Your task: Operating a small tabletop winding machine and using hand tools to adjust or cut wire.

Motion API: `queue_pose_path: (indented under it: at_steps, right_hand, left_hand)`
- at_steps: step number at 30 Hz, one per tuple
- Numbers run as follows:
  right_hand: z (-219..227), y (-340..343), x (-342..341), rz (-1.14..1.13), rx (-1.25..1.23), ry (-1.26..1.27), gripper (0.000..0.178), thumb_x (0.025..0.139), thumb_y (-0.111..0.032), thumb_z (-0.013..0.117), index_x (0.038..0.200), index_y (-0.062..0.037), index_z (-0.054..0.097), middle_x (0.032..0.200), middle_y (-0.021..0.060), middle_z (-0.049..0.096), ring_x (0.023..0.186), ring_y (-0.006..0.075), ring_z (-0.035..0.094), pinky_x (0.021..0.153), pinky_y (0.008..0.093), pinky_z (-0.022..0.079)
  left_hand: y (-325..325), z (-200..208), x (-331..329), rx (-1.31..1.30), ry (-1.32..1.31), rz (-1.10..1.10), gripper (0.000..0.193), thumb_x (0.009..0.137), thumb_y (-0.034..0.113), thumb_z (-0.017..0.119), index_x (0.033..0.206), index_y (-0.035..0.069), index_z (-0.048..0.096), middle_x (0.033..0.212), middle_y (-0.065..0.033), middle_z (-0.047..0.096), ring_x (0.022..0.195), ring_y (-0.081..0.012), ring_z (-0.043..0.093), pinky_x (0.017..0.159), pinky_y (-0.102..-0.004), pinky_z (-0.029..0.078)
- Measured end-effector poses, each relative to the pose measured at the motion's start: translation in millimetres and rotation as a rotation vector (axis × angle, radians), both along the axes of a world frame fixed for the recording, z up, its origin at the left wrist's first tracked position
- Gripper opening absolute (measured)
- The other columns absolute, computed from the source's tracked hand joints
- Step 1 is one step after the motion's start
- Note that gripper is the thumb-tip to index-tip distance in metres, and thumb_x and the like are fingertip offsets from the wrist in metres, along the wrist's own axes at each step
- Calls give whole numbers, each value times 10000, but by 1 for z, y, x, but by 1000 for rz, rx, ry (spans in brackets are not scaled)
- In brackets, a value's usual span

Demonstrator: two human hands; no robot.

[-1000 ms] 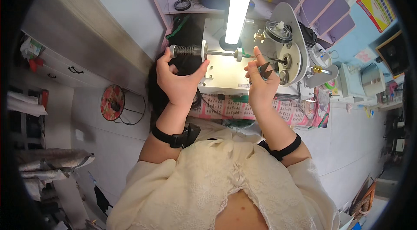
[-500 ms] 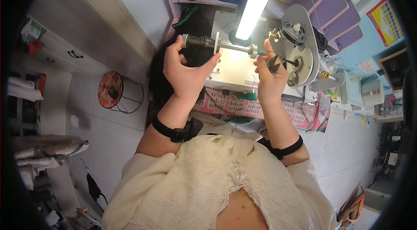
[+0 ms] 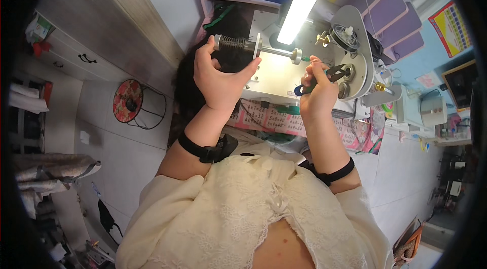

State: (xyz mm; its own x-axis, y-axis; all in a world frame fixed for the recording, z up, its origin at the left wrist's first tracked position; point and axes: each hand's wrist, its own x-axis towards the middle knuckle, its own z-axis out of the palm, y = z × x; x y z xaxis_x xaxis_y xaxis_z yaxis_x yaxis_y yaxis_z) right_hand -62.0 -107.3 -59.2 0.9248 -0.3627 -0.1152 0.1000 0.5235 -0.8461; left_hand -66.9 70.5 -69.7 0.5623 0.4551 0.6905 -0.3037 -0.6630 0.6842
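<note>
My left hand [image 3: 219, 83] grips a metal rod [image 3: 275, 53] from below, fingers at its spring end and thumb by the pale disc [image 3: 257, 45]. A coil spring [image 3: 232, 42] wraps the rod's left part, and a round metal collar [image 3: 297, 56] sits toward its right end. A small green piece [image 3: 306, 59] sticks out past the collar. Close to it, the thumb and forefinger of my right hand [image 3: 320, 89] are pinched around what looks like a thin strand. The same hand has dark-jawed pliers [image 3: 336, 72] in its palm, jaws pointing right. The fingers partly hide the handles.
Behind the hands stands a white machine [image 3: 261, 78] with a spool [image 3: 345, 37] on its upright plate. A bright lamp tube [image 3: 305, 2] hangs over it. Purple shelves [image 3: 401, 18] rise at the back right. A round stool [image 3: 128, 100] stands on the floor at left.
My right hand has turned, so the pliers' jaws now point right and show more clearly. The rod stays held in my left hand; the whole view has shifted slightly.
</note>
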Motion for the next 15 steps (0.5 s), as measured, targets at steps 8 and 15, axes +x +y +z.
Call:
queue_pose_path:
  at_steps: [8,15]
  right_hand:
    - [14,-1,-7,199,317,-39,226,883,-27,500,1101,29,507,726,27,500,606,84,450,537,196,350]
    - [25,13,-9,201,338,44,297,887,-19,507,1182,-45,481,770,54,536,619,94,476,542,205,361]
  left_hand:
    - [1,-1,0,-12,7,-4,810,469,329,893,1104,-8,519,968,-97,577,777,-186,543,603,-282,438]
    - [0,-1,-2,-39,56,-5,856,465,334,894,1140,-11,497,970,-85,553,755,-176,523,600,-276,431]
